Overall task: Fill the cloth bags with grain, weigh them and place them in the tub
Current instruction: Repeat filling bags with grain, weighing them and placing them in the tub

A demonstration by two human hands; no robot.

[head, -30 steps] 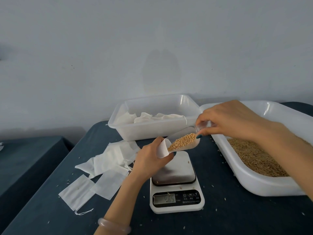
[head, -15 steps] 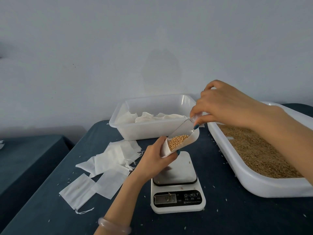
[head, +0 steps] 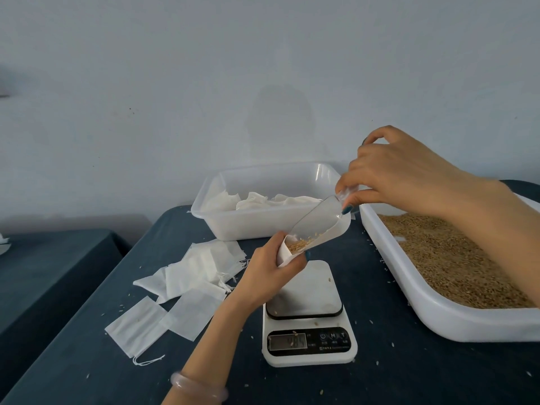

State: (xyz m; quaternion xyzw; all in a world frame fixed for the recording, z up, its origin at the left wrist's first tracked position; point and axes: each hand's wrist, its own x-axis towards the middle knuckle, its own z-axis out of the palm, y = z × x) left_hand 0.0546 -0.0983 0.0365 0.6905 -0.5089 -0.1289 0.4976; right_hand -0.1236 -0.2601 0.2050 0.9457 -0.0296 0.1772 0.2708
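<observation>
My left hand (head: 267, 276) grips a small white cloth bag (head: 283, 256) with its mouth held open, just above the white digital scale (head: 308, 314). My right hand (head: 391, 173) pinches the handle of a clear plastic scoop (head: 317, 222), tilted steeply down so its lip sits in the bag's mouth. Only a few grains are left at the scoop's lower end. A big white tray of brown grain (head: 455, 258) lies to the right. Behind the scale stands a clear tub (head: 271, 220) with filled white bags inside.
Several flat empty cloth bags (head: 187, 282) lie spread on the dark blue table (head: 87, 361) left of the scale. Loose grains dot the cloth. A second dark table (head: 43, 273) stands lower at the far left. A plain wall is behind.
My right hand has risen and tipped the scoop more steeply. Most of the grain has slid out of the scoop into the bag held by my left hand.
</observation>
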